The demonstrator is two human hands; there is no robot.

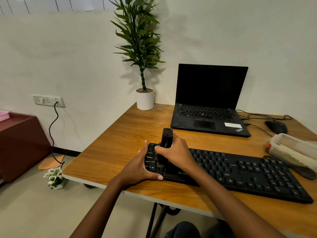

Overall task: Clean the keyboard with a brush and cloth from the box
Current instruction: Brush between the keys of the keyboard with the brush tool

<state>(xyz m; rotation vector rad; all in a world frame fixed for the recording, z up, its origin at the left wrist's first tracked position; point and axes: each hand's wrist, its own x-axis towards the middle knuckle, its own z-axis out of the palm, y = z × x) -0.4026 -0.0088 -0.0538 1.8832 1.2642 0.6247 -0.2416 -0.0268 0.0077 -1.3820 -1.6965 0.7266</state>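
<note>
Your right hand (173,152) is wrapped round the brush (166,135), bristles down at the 9 o'clock end of the keyboard (240,170), which your left hand (137,167) clamps. Keep it upright and sweep short strokes toward 3 o'clock, where the box (293,148) sits.

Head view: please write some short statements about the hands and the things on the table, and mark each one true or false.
1. The right hand grips the brush at the left part of the keyboard. True.
2. The screen of the laptop is dark. True.
3. The left hand rests on the laptop. False: it holds the left end of the keyboard.
4. The white pot stands right of the laptop. False: it stands left of it, at the back corner of the table.
</note>
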